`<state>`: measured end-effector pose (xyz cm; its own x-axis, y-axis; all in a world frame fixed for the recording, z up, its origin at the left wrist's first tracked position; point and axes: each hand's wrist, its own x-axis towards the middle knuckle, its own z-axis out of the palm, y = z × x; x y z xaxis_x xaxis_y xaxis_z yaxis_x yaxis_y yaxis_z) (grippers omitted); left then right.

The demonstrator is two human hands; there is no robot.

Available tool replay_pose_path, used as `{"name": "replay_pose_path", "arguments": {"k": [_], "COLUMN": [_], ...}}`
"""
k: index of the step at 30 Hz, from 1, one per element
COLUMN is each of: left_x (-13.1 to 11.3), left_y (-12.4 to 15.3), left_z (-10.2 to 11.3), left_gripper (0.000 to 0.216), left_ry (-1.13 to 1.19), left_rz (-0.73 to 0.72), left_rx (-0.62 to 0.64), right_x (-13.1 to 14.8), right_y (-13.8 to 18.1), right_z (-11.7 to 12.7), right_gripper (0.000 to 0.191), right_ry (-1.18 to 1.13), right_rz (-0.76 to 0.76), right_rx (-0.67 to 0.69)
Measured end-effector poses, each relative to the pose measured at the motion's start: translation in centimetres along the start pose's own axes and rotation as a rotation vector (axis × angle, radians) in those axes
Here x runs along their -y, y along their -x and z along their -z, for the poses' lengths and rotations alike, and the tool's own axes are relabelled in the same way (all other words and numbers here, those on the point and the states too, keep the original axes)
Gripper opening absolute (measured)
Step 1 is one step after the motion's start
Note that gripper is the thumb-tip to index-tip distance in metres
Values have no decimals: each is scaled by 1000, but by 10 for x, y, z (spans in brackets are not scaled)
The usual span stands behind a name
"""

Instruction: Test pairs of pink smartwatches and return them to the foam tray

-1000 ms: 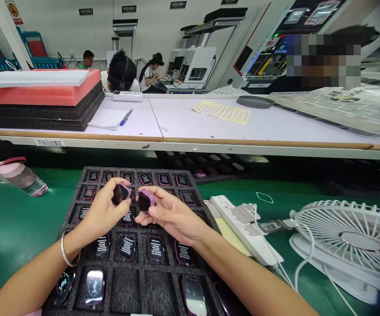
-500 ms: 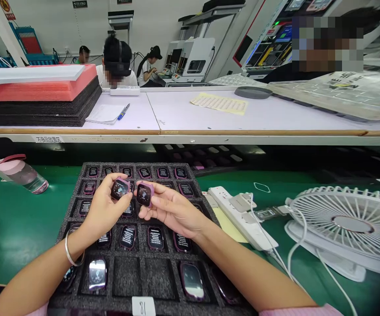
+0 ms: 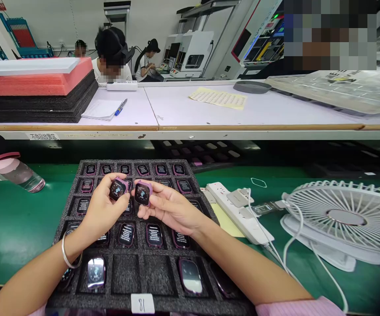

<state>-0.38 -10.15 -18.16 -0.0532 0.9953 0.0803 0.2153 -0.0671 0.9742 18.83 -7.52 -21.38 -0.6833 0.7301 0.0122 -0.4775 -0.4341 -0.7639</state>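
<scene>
My left hand (image 3: 106, 206) is closed on a purple-cased smartwatch body (image 3: 118, 189) whose screen is lit. Side by side with it, a second purple smartwatch body (image 3: 142, 193), also lit, is pinched between the thumb and fingers of my right hand (image 3: 170, 206). Neither watch has a strap. Both are held above a black foam tray (image 3: 134, 252) with rows of square pockets. Most pockets hold similar watches showing lines of white text; two in the front row are bare. One front-row watch (image 3: 96, 273) shows a dial. My forearms and hands cover part of the tray.
A white power strip (image 3: 239, 213) with cables and a white fan (image 3: 344, 219) stand to the right. At the left lies a tilted water bottle (image 3: 19, 173). A raised shelf (image 3: 177, 105) behind carries foam sheets (image 3: 35, 96), a notepad and a pen. Several people sit beyond it.
The whole view has shifted slightly, with the scene sitting a little higher and further left. Both hands keep their hold on the two watches, in nearly the same pose.
</scene>
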Motion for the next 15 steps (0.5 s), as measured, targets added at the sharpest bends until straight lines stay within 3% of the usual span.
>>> {"name": "replay_pose_path", "arguments": {"k": [15], "left_x": [4], "left_y": [3], "left_z": [-2], "left_gripper": [41], "left_ry": [-40], "left_rz": [-60], "left_rx": [9], "right_x": [-3], "right_y": [0], "right_z": [-1], "right_gripper": [49], "right_ry": [-8], "right_rz": [34], "right_rx": [-3]}}
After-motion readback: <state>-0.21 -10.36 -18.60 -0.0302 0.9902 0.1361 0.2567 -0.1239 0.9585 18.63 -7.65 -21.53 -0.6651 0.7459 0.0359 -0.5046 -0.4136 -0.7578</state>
